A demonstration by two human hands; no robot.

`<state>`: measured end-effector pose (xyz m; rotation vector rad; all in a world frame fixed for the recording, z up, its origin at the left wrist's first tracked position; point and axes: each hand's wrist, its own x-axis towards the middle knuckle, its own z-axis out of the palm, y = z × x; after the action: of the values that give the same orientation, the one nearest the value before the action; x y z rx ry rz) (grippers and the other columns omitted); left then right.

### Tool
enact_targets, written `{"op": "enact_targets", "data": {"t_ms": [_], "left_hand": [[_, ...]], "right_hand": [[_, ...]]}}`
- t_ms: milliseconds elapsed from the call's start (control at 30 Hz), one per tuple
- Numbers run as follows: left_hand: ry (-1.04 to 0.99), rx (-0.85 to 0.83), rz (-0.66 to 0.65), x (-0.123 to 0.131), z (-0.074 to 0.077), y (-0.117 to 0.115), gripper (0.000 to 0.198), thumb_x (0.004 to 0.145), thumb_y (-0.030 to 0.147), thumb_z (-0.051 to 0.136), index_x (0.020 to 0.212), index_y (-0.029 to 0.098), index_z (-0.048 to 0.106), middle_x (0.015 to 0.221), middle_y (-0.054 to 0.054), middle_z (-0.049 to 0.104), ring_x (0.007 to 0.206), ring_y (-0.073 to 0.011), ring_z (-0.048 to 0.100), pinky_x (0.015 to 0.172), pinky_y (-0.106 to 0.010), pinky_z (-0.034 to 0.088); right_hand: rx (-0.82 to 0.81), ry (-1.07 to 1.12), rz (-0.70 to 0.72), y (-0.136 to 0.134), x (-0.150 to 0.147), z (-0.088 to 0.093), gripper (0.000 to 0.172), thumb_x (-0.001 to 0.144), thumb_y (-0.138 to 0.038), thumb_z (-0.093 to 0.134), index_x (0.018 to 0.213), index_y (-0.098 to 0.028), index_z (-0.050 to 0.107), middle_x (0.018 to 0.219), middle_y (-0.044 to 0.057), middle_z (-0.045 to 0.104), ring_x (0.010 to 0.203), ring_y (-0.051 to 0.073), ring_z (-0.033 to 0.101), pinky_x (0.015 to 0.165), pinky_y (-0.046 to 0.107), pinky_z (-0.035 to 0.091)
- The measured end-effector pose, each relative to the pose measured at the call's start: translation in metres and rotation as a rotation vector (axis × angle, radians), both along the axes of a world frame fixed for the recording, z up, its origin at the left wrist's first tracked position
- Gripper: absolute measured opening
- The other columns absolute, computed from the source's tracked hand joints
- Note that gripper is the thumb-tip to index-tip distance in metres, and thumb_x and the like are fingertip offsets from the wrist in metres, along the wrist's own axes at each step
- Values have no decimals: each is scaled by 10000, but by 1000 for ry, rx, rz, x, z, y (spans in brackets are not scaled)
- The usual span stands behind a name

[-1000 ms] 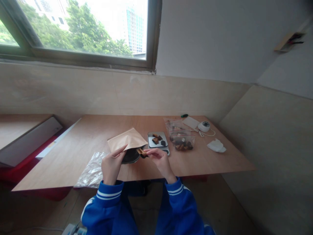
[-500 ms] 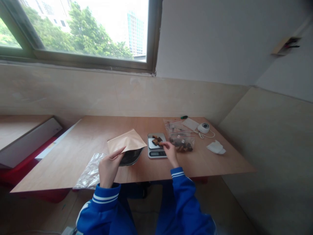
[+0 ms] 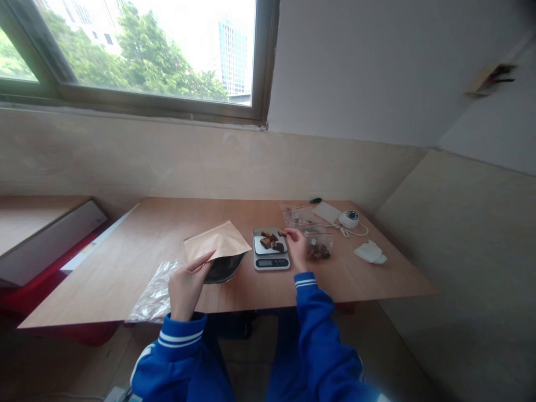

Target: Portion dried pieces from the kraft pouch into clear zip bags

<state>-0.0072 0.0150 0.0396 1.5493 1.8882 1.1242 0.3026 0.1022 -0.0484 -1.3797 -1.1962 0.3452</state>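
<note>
My left hand grips a brown paper pouch by its near side, thumb on top; the pouch's dark mouth faces me. To its right stands a small kitchen scale with a metal plate. Several brown dried pieces, perhaps dried mushroom, lie on that plate. At the plate's right edge my right hand pinches one more brown dried piece between thumb and fingertips. Close behind this hand lies a clear zip bag with dark brown pieces in it.
A crumpled clear plastic bag lies at the table's front left. Toward the back right are another zip bag, a white card-like item, a green-handled object, a white corded device and a crumpled white tissue.
My right hand has shifted slightly up and to the right, from the plate's lower right to its upper right edge. The left hand and the pouch have stayed in place.
</note>
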Motion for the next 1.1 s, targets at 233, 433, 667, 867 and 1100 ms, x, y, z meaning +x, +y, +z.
{"op": "enact_targets", "data": {"t_ms": [233,433,667,867,1100], "left_hand": [[-9,-14,5,-2,1,-1,291,737,415,625,993,321,725,931,22,745,956,-229,673,749,-261,484],[-22,25,-10,-4,0,-1,308,737,425,616,998,302,726,931,10,744,976,-239,668,769,-275,496],[11,12,-6,3,2,-2,303,740,418,618,997,301,728,924,2,747,963,-246,673,766,-282,506],[0,-12,-13,6,3,-2,296,741,407,618,988,289,733,906,-1,750,938,-239,681,732,-266,508],[18,-38,-36,6,-1,-6,295,757,407,607,1012,311,722,945,11,746,921,-220,678,737,-258,494]], "right_hand": [[-29,-152,50,33,2,-1,194,706,-158,462,735,-176,652,834,88,690,836,222,627,827,381,485],[-75,-190,172,9,-5,0,248,753,-194,449,851,-196,677,902,59,714,877,208,641,859,368,484],[16,319,422,-45,-34,53,286,776,-209,429,937,-172,662,961,80,706,895,210,655,836,369,512],[-176,18,1121,-89,-91,107,326,848,-178,422,1074,-202,656,1175,44,649,1144,197,564,987,352,444],[-142,-608,932,-74,-170,62,331,803,-40,447,1077,-83,626,1116,144,667,1033,236,622,914,327,495]]}}
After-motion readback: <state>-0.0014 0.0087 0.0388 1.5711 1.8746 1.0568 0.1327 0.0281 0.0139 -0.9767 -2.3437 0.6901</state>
